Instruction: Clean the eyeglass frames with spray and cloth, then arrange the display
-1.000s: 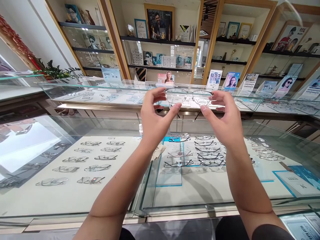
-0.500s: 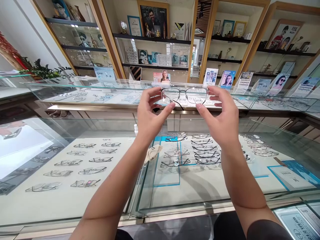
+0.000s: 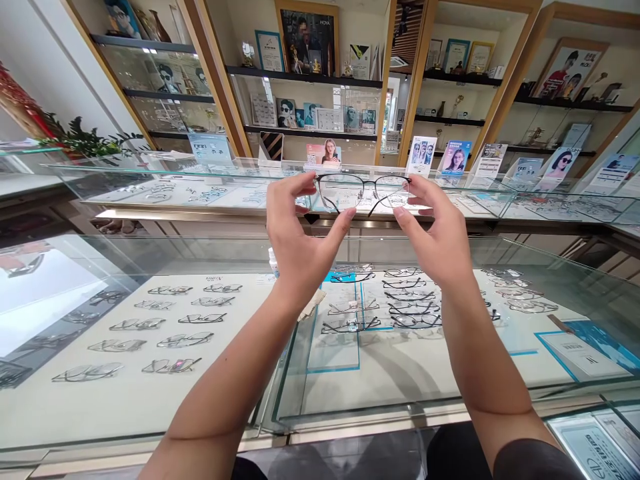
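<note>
I hold a pair of thin dark-rimmed eyeglasses [image 3: 363, 191] up in front of me at arm's length, above a glass display counter [image 3: 350, 400]. My left hand [image 3: 295, 233] pinches the frame's left end between thumb and fingers. My right hand [image 3: 435, 230] pinches the right end the same way. The temples are folded in behind the clear lenses and cross below them.
Under the counter glass lie several rows of eyeglass frames [image 3: 165, 327] on a pale tray and more frames [image 3: 395, 307] on a blue-lined mat. A second glass counter [image 3: 200, 190] stands behind. Wall shelves [image 3: 305, 77] carry posters, certificates and trophies. A plant [image 3: 85, 141] sits at left.
Both hands have shifted the eyeglasses slightly left, and the temples have folded in further behind the lenses. The camera view has tilted a little since a second ago.
</note>
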The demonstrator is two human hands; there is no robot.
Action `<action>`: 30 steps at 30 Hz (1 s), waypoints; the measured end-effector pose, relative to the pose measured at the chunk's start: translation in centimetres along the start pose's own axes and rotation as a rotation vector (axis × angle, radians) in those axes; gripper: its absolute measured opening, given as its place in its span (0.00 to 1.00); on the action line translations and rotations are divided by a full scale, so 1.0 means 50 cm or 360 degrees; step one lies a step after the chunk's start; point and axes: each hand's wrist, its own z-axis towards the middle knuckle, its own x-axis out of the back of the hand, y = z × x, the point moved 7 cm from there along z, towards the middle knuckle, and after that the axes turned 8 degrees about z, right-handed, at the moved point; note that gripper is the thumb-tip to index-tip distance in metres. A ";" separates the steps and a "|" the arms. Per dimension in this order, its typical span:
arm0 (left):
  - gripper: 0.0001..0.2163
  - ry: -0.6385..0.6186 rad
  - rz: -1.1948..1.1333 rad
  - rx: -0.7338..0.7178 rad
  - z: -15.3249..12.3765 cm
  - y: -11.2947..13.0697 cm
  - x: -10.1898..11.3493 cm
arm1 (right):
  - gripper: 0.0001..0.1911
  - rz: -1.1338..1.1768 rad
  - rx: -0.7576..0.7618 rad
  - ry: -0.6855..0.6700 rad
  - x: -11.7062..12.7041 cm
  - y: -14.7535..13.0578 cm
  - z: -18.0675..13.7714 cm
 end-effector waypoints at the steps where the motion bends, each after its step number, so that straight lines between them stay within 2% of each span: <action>1: 0.29 0.0010 0.0021 -0.0005 0.000 0.003 0.003 | 0.30 0.0021 -0.0013 -0.0016 -0.002 0.003 0.001; 9: 0.29 0.0008 0.0037 -0.0043 0.001 0.011 0.009 | 0.29 0.0101 -0.0096 -0.0081 -0.009 0.019 0.003; 14: 0.30 -0.0054 -0.0031 0.0030 0.005 -0.003 0.001 | 0.30 0.0013 0.0036 0.0026 -0.006 0.006 0.002; 20: 0.32 -0.0095 -0.0115 0.0128 0.006 -0.030 -0.017 | 0.27 -0.0159 0.0188 0.0179 -0.007 -0.035 -0.009; 25: 0.32 -0.0050 -0.0145 0.0138 0.004 -0.050 -0.025 | 0.26 -0.0188 0.0250 0.0203 -0.015 -0.052 -0.014; 30: 0.38 0.0097 -0.0062 0.0022 0.005 -0.057 -0.007 | 0.25 0.0051 0.0156 0.0151 -0.026 -0.027 -0.007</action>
